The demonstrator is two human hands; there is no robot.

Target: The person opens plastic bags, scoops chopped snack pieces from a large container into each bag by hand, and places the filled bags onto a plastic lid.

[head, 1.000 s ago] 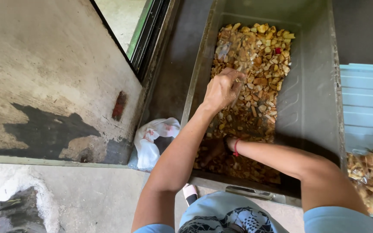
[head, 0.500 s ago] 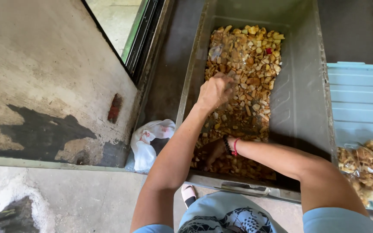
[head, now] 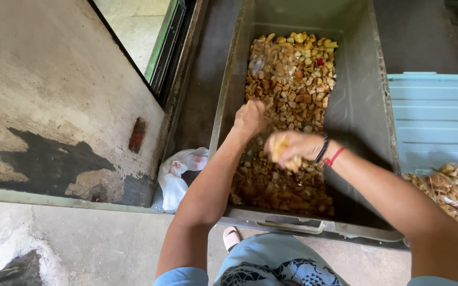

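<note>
A large grey plastic bin (head: pixel 359 111) stands in front of me, its floor covered with small yellow-brown chunks (head: pixel 292 69). My left hand (head: pixel 249 117) hovers in a loose fist over the chunks near the bin's left wall; whether it holds anything is hidden. My right hand (head: pixel 291 148), with black and red bands at the wrist, is raised above the pile and closed around a handful of the chunks.
A light blue plastic lid (head: pixel 438 119) lies right of the bin, with clear bags of the same chunks (head: pixel 451 188) on it. A crumpled white bag (head: pixel 178 172) sits on the floor by the bin's left side. A stained concrete wall (head: pixel 54 106) is left.
My right hand came up out of the near end of the bin with a handful of chunks. My left hand drew back toward me along the pile.
</note>
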